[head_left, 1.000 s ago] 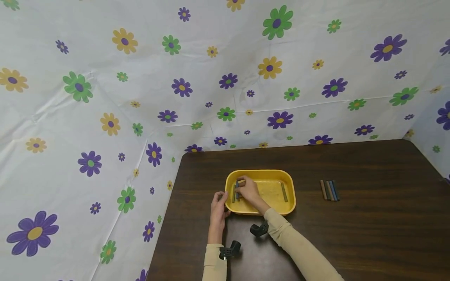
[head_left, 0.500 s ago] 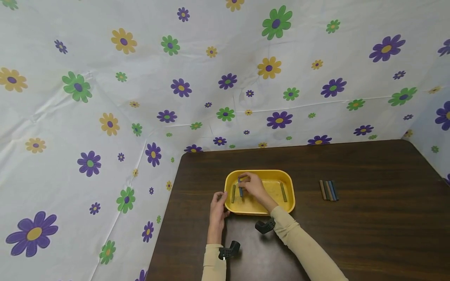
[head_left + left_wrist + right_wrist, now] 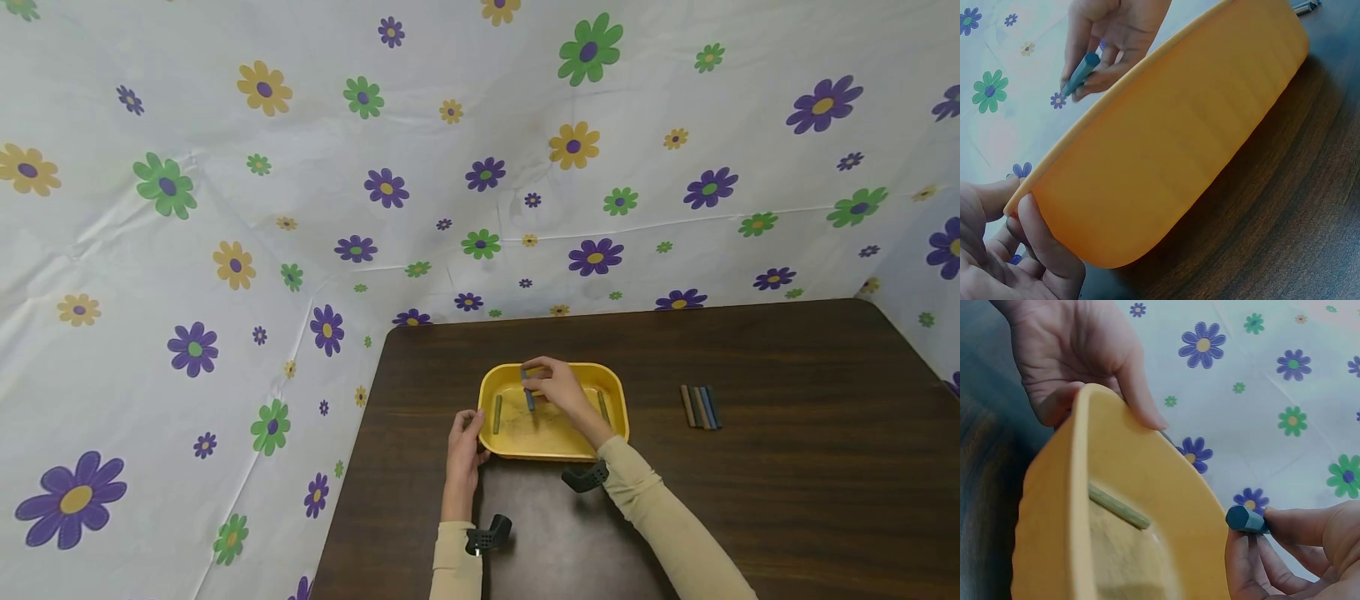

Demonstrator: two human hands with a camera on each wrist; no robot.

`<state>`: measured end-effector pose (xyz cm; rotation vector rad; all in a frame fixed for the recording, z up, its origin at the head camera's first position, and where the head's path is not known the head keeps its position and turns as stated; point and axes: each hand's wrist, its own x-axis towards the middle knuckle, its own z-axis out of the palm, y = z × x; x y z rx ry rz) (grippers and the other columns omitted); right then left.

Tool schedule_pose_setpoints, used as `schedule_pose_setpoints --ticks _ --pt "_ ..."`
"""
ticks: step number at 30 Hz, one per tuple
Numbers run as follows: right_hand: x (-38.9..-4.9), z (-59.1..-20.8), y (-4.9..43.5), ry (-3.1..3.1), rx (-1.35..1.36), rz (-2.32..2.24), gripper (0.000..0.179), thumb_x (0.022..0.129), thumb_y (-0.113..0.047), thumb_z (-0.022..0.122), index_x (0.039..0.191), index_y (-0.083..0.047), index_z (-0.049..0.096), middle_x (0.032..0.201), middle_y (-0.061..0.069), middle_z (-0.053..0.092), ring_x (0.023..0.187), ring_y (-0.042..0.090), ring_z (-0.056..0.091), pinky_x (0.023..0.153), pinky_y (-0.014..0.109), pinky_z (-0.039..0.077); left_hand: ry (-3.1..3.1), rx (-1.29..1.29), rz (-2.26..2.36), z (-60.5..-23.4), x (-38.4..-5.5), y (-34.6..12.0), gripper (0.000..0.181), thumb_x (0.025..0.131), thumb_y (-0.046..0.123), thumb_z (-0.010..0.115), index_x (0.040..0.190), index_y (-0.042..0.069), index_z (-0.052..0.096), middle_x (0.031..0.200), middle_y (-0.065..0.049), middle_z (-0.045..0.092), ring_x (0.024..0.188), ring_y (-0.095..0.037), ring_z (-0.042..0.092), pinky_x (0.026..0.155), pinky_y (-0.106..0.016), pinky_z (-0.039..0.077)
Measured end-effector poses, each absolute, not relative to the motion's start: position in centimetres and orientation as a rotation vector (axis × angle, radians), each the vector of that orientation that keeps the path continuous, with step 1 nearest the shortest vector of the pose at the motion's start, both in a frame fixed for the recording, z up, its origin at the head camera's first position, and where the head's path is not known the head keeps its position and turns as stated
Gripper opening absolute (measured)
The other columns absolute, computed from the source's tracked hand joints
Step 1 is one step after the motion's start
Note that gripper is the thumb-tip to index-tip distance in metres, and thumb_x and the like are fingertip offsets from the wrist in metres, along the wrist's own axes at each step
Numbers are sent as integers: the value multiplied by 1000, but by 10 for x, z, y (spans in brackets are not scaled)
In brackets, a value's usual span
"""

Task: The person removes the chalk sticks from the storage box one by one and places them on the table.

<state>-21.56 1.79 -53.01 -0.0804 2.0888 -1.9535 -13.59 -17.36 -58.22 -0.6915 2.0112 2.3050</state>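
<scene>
My right hand [image 3: 561, 388] pinches a blue hexagonal crayon [image 3: 529, 398] between thumb and fingers, raised over the yellow tray [image 3: 555, 442]. The flat end of the crayon [image 3: 1241, 519] shows in the right wrist view. My left hand [image 3: 463, 450] grips the tray's near left corner, thumb on the rim and fingers on the outside; the left wrist view shows this grip on the tray wall [image 3: 1166, 156]. Inside the tray, a green crayon [image 3: 497, 414] lies at the left end. Another green crayon [image 3: 603, 406] lies at the right end, partly hidden by my right forearm.
Several brown, grey and blue crayons [image 3: 701, 407] lie side by side on the dark wooden table [image 3: 795, 483], right of the tray. Behind the table hangs a white flowered cloth [image 3: 450, 150]. Dark smudges mark the tray floor.
My right hand has lifted the blue crayon from beside the left green crayon and moved it to the right and up. The left hand stays on the tray corner.
</scene>
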Motion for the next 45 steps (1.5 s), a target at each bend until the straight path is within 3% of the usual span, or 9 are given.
schedule_pose_setpoints --ticks 8,14,24,29,35,45 --pt "-219 -526 42 2046 -86 -1997 36 101 -1 65 135 7 59 117 29 66 104 45 66 81 42 60 2019 -691 2295 -582 -135 -173 32 104 38 65 114 10 54 90 -8 58 67 -13 54 56 -24 44" --pt "-221 -521 64 2099 -81 -1976 40 101 -5 66 138 7 57 116 23 67 96 28 69 82 41 60 2012 -691 2303 -580 -135 -173 30 104 36 65 114 10 54 92 -8 56 68 -13 54 55 -23 44" --pt "-220 -516 95 2124 -12 -1976 41 102 -6 65 140 7 55 121 27 64 103 35 68 87 45 58 2021 -682 2304 -581 -134 -173 32 104 37 65 115 9 53 94 -10 58 69 -14 54 55 -24 43" --pt "-219 -516 107 2145 19 -1958 41 103 -6 65 141 6 55 124 28 63 100 26 68 88 43 58 2008 -679 2301 -577 -133 -173 29 105 34 63 115 8 53 95 -12 58 68 -14 53 55 -24 43" --pt "-217 -516 119 2183 74 -1931 43 103 -6 64 142 7 53 127 28 62 105 29 68 89 43 58 1990 -651 2294 -563 -129 -173 21 108 25 59 113 6 52 94 -17 59 68 -17 53 57 -26 43" --pt "-217 -526 146 2271 98 -1888 43 104 -11 64 143 4 54 131 29 61 98 19 68 84 34 59 1988 -682 2311 -580 -133 -174 28 105 35 64 114 11 53 90 -9 58 65 -12 52 55 -24 42"
